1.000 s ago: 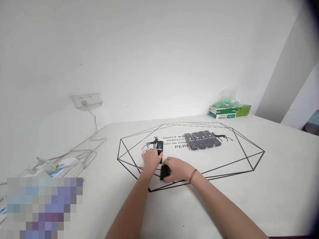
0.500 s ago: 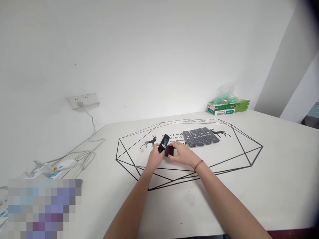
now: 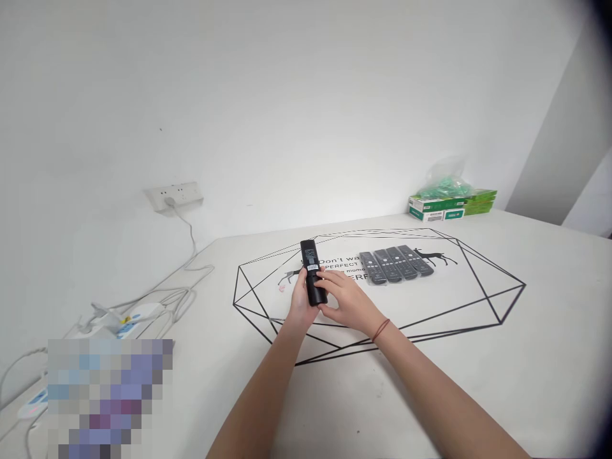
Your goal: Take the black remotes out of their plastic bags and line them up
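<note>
Both my hands hold one black remote control [image 3: 312,271] above the white table [image 3: 526,357], its back side up with a white label showing. My left hand [image 3: 300,299] grips it from the left and below. My right hand [image 3: 347,299], with a red string on the wrist, presses its fingers on the remote's lower end. Several more black remotes [image 3: 396,263] lie side by side on the table beyond my right hand.
The table carries a black geometric line print with deer and lettering [image 3: 482,280]. A green and white box [image 3: 449,204] with a plastic bag on it stands at the far right. A wall socket [image 3: 173,193], white cables and power strips [image 3: 134,315] sit at the left.
My hands lifted the remote and a separate black cover off the table, brought the two pieces together, and now hold the remote as one piece, back side up.
</note>
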Tool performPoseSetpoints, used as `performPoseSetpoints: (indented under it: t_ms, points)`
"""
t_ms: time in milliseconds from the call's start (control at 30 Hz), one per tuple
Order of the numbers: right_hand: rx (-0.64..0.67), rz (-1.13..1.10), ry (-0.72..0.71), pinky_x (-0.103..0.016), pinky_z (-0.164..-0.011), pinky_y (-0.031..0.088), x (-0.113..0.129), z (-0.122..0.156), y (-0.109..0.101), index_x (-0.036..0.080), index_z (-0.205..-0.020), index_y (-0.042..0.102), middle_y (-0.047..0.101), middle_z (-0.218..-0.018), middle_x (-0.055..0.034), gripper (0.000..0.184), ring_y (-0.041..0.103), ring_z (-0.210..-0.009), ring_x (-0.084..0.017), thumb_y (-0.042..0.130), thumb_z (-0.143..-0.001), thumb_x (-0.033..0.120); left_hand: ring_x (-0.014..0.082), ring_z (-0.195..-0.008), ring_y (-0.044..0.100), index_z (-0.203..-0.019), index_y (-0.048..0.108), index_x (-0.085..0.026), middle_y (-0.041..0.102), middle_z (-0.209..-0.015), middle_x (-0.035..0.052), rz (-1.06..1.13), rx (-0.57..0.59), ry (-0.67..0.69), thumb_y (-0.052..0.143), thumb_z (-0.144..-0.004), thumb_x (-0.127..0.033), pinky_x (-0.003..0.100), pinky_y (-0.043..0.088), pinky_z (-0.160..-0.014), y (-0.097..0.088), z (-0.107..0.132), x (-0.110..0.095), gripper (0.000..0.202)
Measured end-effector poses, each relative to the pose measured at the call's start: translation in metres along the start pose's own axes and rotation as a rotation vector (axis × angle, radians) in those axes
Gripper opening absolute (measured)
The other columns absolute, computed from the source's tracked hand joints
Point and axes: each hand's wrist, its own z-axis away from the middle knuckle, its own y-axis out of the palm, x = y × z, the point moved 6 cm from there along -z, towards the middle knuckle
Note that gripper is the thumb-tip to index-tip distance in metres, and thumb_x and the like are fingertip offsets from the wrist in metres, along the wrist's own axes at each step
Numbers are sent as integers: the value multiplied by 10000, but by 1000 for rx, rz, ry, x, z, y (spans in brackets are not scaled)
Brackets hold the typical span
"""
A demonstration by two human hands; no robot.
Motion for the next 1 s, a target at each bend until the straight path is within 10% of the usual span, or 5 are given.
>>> performPoseSetpoints:
  t_ms: [700,1000]
  points:
    - [0,-44,214,-433,-954,366,-14,5,7,243,-1141,573,467,-1289,-83,406,414,-1162,-265,610,-737,250,174,-838,633,-1018,568,-173,644,-912,69,-15,-80,50,520,-837,-376,282,502,-736,-3,2,1,276]
    - [-77,-798,853,-330,-690,483,-57,20,34,161,-983,528,617,-897,-67,314,610,-810,-198,488,-675,122,182,-927,585,-1093,521,-241,621,-1022,66,-1056,-45,313,497,-833,-392,356,415,-884,6,10,-16,301]
